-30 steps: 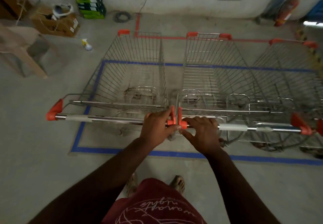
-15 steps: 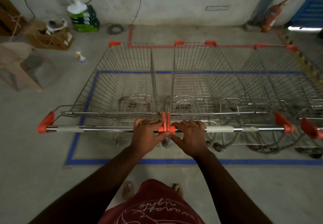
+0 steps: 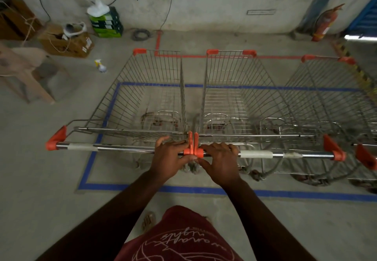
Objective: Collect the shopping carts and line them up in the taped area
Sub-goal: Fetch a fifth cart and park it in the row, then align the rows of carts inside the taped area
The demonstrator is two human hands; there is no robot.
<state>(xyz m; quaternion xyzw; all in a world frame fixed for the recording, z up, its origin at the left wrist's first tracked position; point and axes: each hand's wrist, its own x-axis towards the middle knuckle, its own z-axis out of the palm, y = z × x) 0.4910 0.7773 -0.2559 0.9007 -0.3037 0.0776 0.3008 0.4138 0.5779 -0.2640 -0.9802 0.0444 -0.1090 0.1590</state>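
Three wire shopping carts with orange corner caps stand side by side inside a blue taped rectangle (image 3: 95,158) on the concrete floor. My left hand (image 3: 170,154) grips the right end of the left cart's handle bar (image 3: 106,148). My right hand (image 3: 219,158) grips the left end of the middle cart's handle bar (image 3: 285,155). The orange end caps (image 3: 192,148) of the two handles touch between my hands. The left cart (image 3: 146,97) and middle cart (image 3: 234,93) sit nearly parallel. The right cart (image 3: 330,97) is cut off by the frame's edge.
A red tape line (image 3: 204,56) runs on the floor behind the carts. At the back left are a plastic chair (image 3: 24,71), cardboard boxes (image 3: 67,44), a green carton stack (image 3: 107,25) and a spray bottle (image 3: 101,67). A fire extinguisher (image 3: 326,24) leans at the back right wall.
The two handles have come level and their orange end caps are pressed together. The view has pulled back slightly and the carts look straighter in the tape.
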